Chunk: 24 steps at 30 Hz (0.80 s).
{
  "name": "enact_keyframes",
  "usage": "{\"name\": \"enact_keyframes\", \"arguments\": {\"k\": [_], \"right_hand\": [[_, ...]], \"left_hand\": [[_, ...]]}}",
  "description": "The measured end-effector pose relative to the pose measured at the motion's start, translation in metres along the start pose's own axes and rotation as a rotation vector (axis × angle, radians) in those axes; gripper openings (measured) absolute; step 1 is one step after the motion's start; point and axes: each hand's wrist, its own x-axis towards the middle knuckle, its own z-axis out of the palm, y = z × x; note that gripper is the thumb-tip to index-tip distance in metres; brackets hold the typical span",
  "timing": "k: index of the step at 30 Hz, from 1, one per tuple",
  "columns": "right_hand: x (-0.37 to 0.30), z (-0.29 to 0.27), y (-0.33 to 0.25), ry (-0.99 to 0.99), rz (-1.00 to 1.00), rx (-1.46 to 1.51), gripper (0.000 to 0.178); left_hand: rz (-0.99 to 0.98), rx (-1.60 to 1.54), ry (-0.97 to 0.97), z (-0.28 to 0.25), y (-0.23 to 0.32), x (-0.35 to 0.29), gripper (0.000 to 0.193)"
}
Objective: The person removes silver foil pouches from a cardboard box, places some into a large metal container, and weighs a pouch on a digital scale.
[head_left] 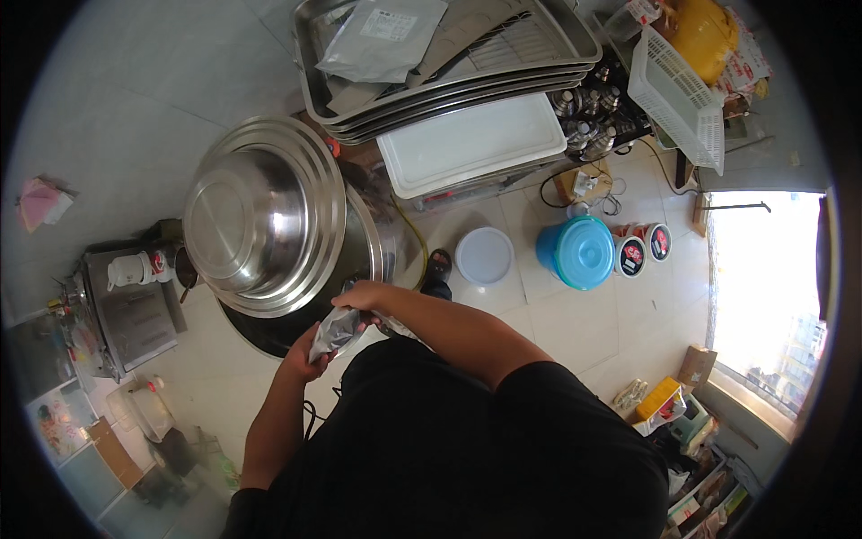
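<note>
A silvery pouch (336, 331), crumpled and shiny, is held in front of my body. My left hand (308, 357) grips its lower left end, fingers wrapped round it. At the upper right end, my right hand (361, 298) closes on the same pouch; part of those fingers is hidden. Just beyond my hands stands a large round vessel with a dark inside (346, 269). Nested steel bowls (260, 211) lie upside down over much of its top. Whether the pouch touches the vessel's rim, I cannot tell.
Stacked steel trays (359, 115) sit at the far side above a white lidded box (476, 144). A blue lidded bucket (584, 251), small tubs (631, 256) and a round white lid (485, 255) stand on the tiled floor to the right. A steel sink-like unit (135, 314) is at left.
</note>
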Motion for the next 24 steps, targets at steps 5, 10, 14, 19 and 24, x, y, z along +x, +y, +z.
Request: {"name": "enact_keyframes", "arguments": {"k": [5,10,14,19,24], "right_hand": [[-0.002,-0.007,-0.004,-0.026,-0.009,-0.022,0.031],[-0.004,-0.010,-0.004,0.042,-0.019,-0.069,0.034],[-0.019,-0.007,-0.018,0.005,-0.070,-0.108,0.039],[-0.012,-0.001,-0.017,-0.001,0.056,-0.051,0.042],[-0.014,0.021,-0.023,0.023,0.054,-0.094,0.037]], "left_hand": [[0.006,0.083,-0.064,-0.005,-0.002,0.007,0.048],[0.102,0.102,-0.105,0.015,-0.009,-0.011,0.040],[0.133,-0.042,-0.127,0.007,-0.017,-0.014,0.029],[0.145,-0.239,0.020,0.019,-0.031,-0.026,0.027],[0.290,-0.230,-0.131,-0.012,-0.043,-0.028,0.018]]}}
